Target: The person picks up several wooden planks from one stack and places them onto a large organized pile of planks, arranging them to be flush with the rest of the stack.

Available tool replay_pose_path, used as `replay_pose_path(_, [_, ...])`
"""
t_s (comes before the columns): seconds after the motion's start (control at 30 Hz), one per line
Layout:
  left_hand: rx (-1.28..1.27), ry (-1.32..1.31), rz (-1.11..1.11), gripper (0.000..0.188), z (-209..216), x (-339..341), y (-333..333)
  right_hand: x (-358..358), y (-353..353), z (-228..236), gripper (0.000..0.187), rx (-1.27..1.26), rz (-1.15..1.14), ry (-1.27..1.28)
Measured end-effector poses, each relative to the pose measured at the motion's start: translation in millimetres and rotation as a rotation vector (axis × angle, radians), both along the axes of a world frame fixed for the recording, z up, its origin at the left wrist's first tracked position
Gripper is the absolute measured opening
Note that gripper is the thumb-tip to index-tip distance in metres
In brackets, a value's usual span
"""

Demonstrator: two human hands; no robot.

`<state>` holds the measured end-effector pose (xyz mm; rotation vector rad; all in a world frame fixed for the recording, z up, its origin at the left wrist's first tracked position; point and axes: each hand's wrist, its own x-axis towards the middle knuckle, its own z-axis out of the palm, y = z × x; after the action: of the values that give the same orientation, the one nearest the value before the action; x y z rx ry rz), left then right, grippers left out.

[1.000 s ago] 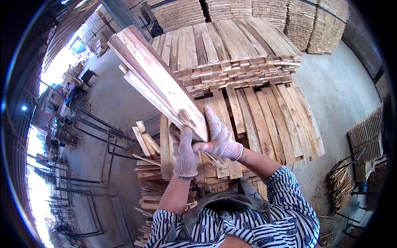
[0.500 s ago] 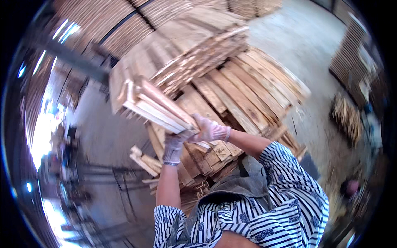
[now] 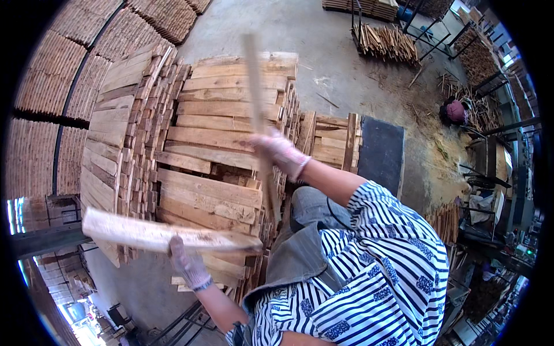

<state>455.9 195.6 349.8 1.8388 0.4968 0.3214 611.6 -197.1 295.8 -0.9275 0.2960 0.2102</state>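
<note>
My left hand (image 3: 189, 266), in a white knit glove, is closed on a pale wooden board (image 3: 135, 229), its thumb over the near edge. That board lies crosswise above the left end of the wood stack. My gloved right hand (image 3: 281, 152) grips a narrow wooden strip (image 3: 252, 75), seen edge-on and blurred, pointing away from me above the stack. Under both hands is a stack of planks (image 3: 213, 138) laid side by side in layers, with a dark gap in its top layer.
A second plank stack (image 3: 112, 121) stands close on the left, before tall wood piles (image 3: 43, 75). A dark flat panel (image 3: 381, 151) lies right of the stack. Bundled sticks (image 3: 386, 45) stand on the concrete floor (image 3: 259, 26) farther off. A crouched person (image 3: 455, 111) is at far right.
My hands were together on a bundle of boards; now they are apart, each with its own piece. The view has turned to the right, and my right hand is farther out.
</note>
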Motion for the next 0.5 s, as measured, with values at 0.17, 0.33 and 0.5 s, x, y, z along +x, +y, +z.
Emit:
replay_pose_path(0.17, [0.146,0.115,0.089,0.073,-27,-72,36,5,-122,-111,0.047,0.058,-0.208,0.21])
replay_pose_path(0.33, [0.476,0.303,0.133,0.076,-24,-131,29,58,-140,-133,0.046,0.091,-0.25,0.373])
replay_pose_path(0.5, [-0.036,0.136,0.233,0.079,-23,-107,31,137,-77,-156,0.073,-0.004,-0.204,0.426])
